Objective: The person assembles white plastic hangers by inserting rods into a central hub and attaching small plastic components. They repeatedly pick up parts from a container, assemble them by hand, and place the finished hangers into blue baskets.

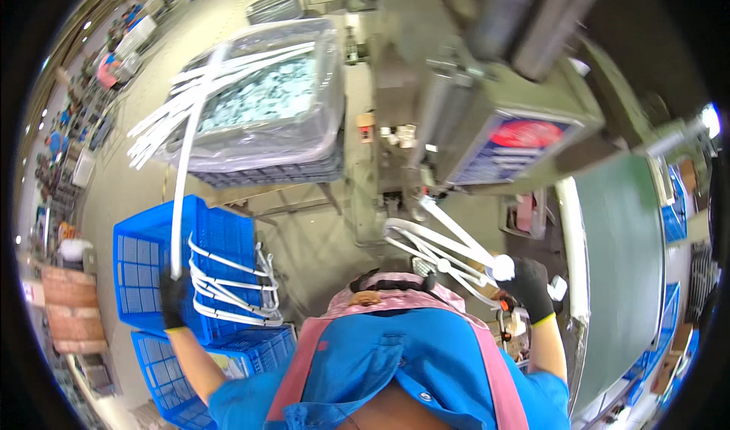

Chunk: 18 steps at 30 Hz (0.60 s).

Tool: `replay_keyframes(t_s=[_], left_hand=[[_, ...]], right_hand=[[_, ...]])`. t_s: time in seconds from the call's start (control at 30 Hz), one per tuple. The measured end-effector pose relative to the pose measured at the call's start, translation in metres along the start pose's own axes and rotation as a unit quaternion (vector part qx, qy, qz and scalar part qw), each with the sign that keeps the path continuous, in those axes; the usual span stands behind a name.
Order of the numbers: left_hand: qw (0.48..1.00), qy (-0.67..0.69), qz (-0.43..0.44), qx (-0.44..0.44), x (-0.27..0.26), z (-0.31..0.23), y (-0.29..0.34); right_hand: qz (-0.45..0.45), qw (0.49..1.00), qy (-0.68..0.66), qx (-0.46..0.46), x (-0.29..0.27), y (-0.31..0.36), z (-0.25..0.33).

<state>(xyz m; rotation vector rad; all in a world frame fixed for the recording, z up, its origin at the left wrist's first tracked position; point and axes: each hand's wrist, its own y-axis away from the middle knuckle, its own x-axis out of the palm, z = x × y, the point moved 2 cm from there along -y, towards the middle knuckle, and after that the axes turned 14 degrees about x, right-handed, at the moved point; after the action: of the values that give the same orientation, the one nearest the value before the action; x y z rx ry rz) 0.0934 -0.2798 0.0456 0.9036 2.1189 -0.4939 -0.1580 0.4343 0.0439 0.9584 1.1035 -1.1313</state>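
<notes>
My left hand (173, 299), in a black glove, is closed around the lower end of a long white bar (182, 183). The bar rises past a blue plastic crate toward a plastic-lined bin. On the right, my black-gloved right hand (527, 287) is closed on a white bent-tube piece (464, 241) with a round white end by the fingers. Its far end reaches to the foot of a large machine (517, 145). Several bent white rods (232, 284) lie in the blue crate (138, 274), beside my left hand.
The lined grey bin (258, 142) holds many small pale pieces, with more white bars (156, 122) across its top. A second blue crate (163, 377) stands below the first. A green-topped table (623, 247) runs along the right. Other people work far off at upper left.
</notes>
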Motion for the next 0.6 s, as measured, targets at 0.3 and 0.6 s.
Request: replay_keyframes(t_s=[0.3,0.6], left_hand=[[0.975,0.186,0.018,0.121,0.206,-0.124,0.179],[0.974,0.158,0.054,0.156,0.262,-0.105,0.257]], right_hand=[[-0.115,0.986,-0.07,-0.099,-0.045,-0.023,-0.017],[0.356,0.665,-0.619,-0.217,-0.006,-0.01,0.069]])
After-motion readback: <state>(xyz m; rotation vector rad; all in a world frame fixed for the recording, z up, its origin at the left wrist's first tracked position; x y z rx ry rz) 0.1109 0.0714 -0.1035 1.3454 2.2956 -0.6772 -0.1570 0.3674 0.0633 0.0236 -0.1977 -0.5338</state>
